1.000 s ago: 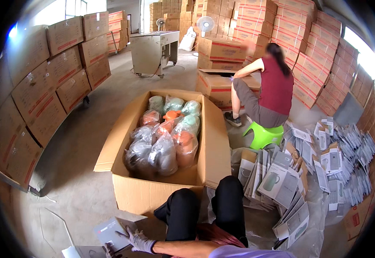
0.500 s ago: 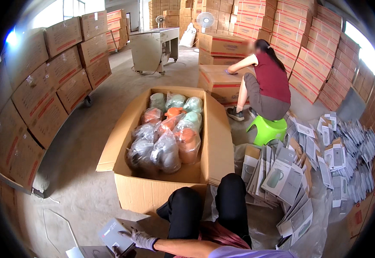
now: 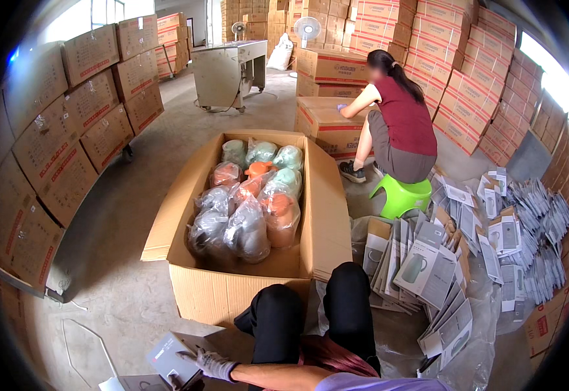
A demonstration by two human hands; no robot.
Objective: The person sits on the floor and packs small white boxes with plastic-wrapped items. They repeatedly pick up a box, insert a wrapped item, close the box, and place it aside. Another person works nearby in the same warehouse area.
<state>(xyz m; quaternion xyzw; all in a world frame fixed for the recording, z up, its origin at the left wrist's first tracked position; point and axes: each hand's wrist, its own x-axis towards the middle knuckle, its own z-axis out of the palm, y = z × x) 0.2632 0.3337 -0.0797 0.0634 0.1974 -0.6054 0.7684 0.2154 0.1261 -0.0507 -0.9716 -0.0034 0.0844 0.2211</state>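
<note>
At the lower left, a small grey printed carton is between my hands. My right hand, in a pale grey glove, reaches across from the right with its fingers on the carton's right side. My left hand shows only in part at the bottom edge, its fingers against the carton's lower end. In front of my knees stands a large open brown box. It holds several plastic-wrapped jugs: grey jugs near me, orange jugs in the middle and right, pale green jugs toward the far end.
Flattened cartons lie in heaps at the right on plastic sheeting. A co-worker sits on a green stool, arm over a closed box. Loaded boxes stand on a trolley at the left. A metal table stands further back.
The view has shifted slightly. The co-worker's head and arm have moved a little over the closed box. My hands stay at the small carton with almost no movement.
</note>
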